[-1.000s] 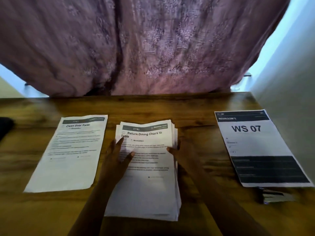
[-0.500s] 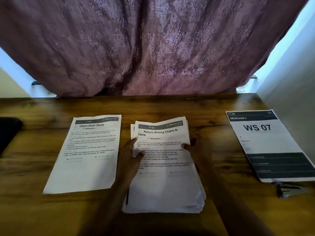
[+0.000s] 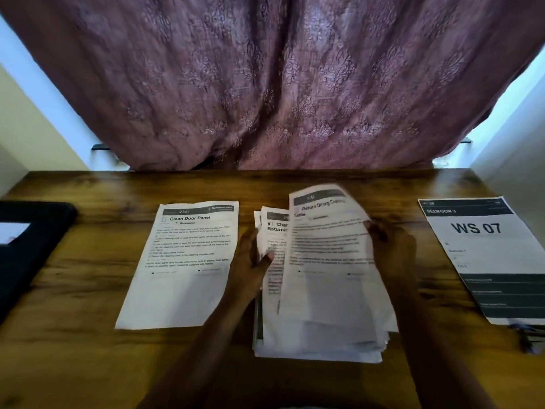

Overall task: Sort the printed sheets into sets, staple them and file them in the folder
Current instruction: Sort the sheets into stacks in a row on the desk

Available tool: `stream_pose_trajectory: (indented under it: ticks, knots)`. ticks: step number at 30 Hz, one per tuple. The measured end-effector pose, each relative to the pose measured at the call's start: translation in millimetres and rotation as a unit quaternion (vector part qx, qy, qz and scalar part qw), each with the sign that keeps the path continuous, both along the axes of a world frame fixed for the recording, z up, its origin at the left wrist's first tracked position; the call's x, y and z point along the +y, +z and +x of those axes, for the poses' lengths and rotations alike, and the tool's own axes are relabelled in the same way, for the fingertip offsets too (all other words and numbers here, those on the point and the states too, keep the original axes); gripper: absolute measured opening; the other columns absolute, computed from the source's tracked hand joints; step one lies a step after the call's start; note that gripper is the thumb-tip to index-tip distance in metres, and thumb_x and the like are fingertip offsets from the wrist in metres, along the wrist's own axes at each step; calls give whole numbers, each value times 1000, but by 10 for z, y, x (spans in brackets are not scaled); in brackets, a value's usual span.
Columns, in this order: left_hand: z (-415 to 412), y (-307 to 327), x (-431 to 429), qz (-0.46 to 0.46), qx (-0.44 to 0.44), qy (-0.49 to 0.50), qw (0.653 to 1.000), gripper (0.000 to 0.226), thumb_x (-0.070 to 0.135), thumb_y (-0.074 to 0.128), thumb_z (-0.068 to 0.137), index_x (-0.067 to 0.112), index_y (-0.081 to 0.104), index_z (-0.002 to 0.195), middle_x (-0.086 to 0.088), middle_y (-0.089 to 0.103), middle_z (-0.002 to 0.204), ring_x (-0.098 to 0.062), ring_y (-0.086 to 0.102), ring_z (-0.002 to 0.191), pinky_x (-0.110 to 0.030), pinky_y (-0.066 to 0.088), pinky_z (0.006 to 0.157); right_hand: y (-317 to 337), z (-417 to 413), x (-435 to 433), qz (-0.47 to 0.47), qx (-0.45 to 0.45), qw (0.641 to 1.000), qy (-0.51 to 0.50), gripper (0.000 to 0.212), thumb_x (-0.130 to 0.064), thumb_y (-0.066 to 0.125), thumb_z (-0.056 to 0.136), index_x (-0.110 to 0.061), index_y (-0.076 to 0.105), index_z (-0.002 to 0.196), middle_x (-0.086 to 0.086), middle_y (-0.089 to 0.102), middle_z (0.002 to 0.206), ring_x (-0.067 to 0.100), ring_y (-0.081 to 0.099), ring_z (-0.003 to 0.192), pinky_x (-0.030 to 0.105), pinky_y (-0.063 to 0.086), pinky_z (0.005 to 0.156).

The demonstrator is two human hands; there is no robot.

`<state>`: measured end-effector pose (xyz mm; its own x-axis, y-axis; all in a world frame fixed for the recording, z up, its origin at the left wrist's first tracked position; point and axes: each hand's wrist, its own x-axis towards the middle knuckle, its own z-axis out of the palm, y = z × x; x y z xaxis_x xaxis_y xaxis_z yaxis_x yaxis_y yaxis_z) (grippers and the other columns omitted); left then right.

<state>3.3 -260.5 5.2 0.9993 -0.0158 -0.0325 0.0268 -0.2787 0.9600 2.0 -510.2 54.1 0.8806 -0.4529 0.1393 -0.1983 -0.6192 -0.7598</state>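
A dark flat case (image 3: pixel 32 246) lies at the left edge of the wooden counter (image 3: pixel 88 364), with a pale patch on its upper face. Whether it is the folder, and what it holds, cannot be told.

The stack of printed sheets (image 3: pixel 318 343) sits in the middle of the counter, towards the near edge, its lower edges fanned and uneven. The left hand (image 3: pixel 247 267) holds the stack at its left edge. The thumb (image 3: pixel 267 258) lies on top of the paper and the other fingers are closed in along the side, so the stack is gripped there.

The top sheet (image 3: pixel 330 261), headed "Return Dining Chairs to Table", is raised off the stack at its far end and tilted, blurred at its upper corner. Its near end rests on the pile. The right hand (image 3: pixel 395 249) pinches this sheet at its right edge, fingers (image 3: pixel 373 228) curled round the paper. Beneath it another printed page shows at the stack's far left corner, with only part of its heading readable.

Just to the left of the stack, apart from it, a single "Clean Door Panel" sheet (image 3: pixel 182 276) lies flat on the counter. Towards the right edge lies a "WS 07" sheet (image 3: pixel 483 255), marked "BEDROOM 3", with dark bands across its lower half. At that sheet's near corner sits a small blurred object (image 3: pixel 530 340) too unclear to identify.

Beyond the far edge of the counter hangs a patterned mauve curtain (image 3: pixel 265 84).
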Motion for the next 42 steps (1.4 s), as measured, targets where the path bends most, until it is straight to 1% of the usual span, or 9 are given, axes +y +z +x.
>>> stream_pose_trajectory:
  ticks: [3,9,13,15,19,25,29,34,42]
  knots:
    - [-45,241,93,-65,-1,13,998,56,23,63,90,34,37,138,25,50,129,15,52,108,-5,46,82,244,19,130,183,-88,978,42,16,-27,54,95,-17,67,99,0,68,85,11,67,77,27,53,67]
    - [-53,590,775,-141,15,90,986,44,-3,66,83,17,58,121,0,75,96,-14,71,88,-25,57,74,388,530,789,316,-54,942,103,18,-25,62,90,-8,67,94,0,70,85,10,66,74,18,54,67]
    - [-20,606,1395,-55,-1,188,981,30,-4,67,83,12,63,108,0,71,75,-8,67,71,-18,50,60,149,745,1429,217,19,963,161,23,-22,60,92,-6,68,106,6,69,98,15,65,78,18,51,66]
    - [32,467,1716,7,-3,220,975,28,-3,68,82,10,63,107,-3,68,77,-20,67,79,-21,53,68,-49,816,1720,153,61,967,192,27,-23,62,90,-5,67,109,10,69,105,25,65,92,29,50,73]
    - [126,106,2121,161,26,237,958,25,13,72,84,14,65,108,-11,73,89,-28,69,87,-29,47,66,-334,908,2111,58,113,962,241,29,-28,62,90,-7,67,109,8,69,111,24,64,98,18,37,60]
    - [170,-139,2152,332,65,235,911,42,30,73,81,15,62,118,-14,66,111,-37,63,96,-38,46,75,-624,948,2363,-57,104,969,217,70,-17,73,79,-14,34,138,9,49,136,28,51,121,32,47,88]
    - [186,-171,2084,301,22,234,924,47,17,74,78,9,60,121,-20,64,114,-41,60,100,-40,47,76,-662,798,2414,-172,74,947,261,84,-32,65,87,-15,14,150,14,11,157,35,10,144,42,23,115]
    - [131,-110,1905,211,-13,226,951,40,0,73,76,6,64,115,-15,69,106,-22,61,87,-25,38,70,-743,633,2414,-231,152,897,345,78,-52,41,95,-7,10,150,16,3,158,32,1,146,42,4,118]
    - [150,-228,1773,307,-16,204,929,49,16,69,85,8,53,131,-19,54,130,-39,50,119,-47,45,92,-535,458,2187,-174,58,914,363,63,-36,49,96,-6,26,147,14,22,155,29,17,143,40,19,117]
